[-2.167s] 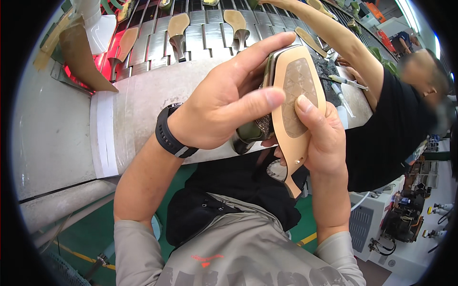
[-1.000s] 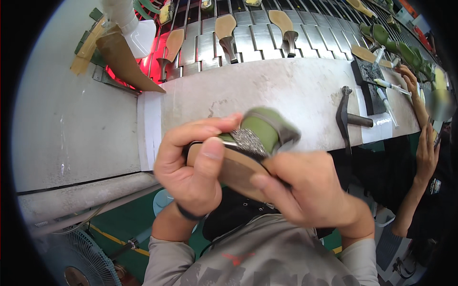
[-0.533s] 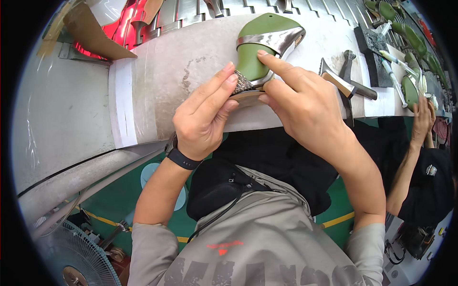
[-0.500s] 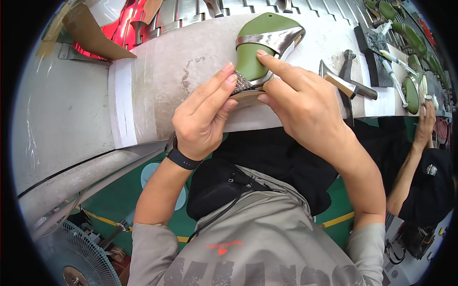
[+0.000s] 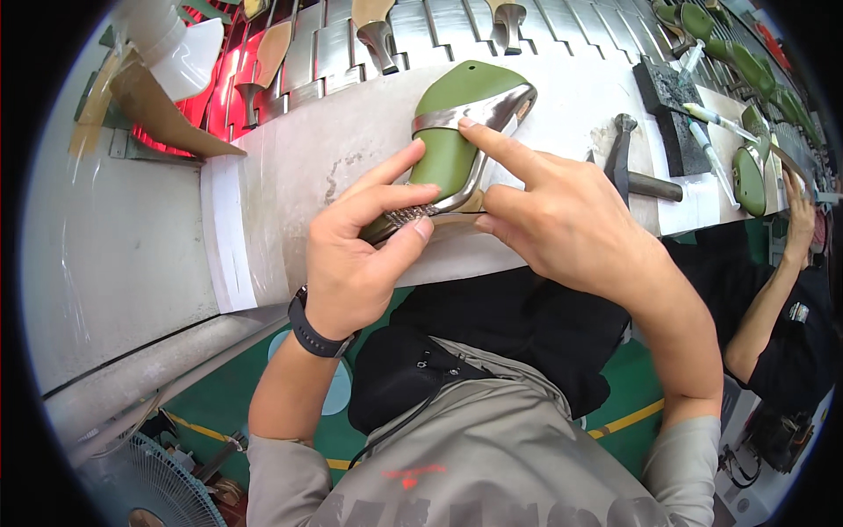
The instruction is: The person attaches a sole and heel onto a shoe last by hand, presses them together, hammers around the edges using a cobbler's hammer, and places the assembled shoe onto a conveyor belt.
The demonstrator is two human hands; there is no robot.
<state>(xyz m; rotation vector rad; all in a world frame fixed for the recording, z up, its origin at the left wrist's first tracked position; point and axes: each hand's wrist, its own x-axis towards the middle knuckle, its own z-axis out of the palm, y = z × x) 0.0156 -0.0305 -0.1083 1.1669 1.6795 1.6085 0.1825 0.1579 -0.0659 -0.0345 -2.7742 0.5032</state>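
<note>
A green shoe last (image 5: 443,162) with a shiny silver strap (image 5: 500,110) around it lies tilted over the bench in front of me. My left hand (image 5: 356,233) is closed on its near end, thumb and fingers around a sparkly textured band (image 5: 408,214); the other fingers rest along the last's left side. My right hand (image 5: 562,206) grips the right side. Its index fingertip presses on the silver strap, while the thumb and curled fingers close at the near edge by a thin dark line. What lies under the right fingers is hidden.
Right of my hands lies a hammer-like metal tool (image 5: 654,186), partly hidden. Beyond it are a dark block (image 5: 672,119), syringes (image 5: 716,162) and more green lasts (image 5: 751,180). A slatted metal conveyor (image 5: 457,35) carries heeled pieces. At far right is another person's hand (image 5: 799,220).
The last has shifted left and nearer in view, along with the bench. My left fingers have spread along its side, with the thumb on the sparkly band. My right index finger has moved onto the strap.
</note>
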